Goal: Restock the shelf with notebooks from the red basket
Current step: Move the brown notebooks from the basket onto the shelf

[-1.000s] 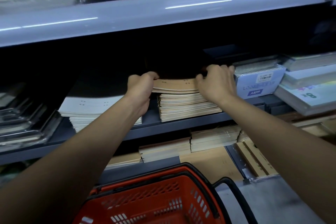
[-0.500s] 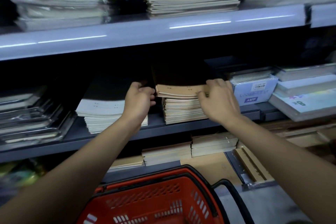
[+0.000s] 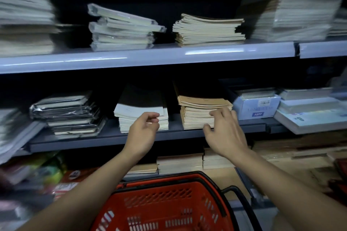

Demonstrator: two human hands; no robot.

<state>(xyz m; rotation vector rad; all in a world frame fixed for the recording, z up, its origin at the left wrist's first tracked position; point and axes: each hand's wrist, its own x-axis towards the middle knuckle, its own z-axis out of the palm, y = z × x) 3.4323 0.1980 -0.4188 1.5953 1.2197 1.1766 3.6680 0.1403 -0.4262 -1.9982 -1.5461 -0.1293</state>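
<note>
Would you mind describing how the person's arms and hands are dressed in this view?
Both arms are bare as far as the frame shows: no sleeves in view. The left hand and right hand wear no gloves, and no rings, watch or wristbands can be seen.

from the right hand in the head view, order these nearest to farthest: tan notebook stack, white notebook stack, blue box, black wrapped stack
1. Tan notebook stack: right at the right hand, by its fingers.
2. Blue box: just to the hand's right on the same shelf.
3. White notebook stack: to the left, behind the left hand.
4. Black wrapped stack: far left on that shelf.
</note>
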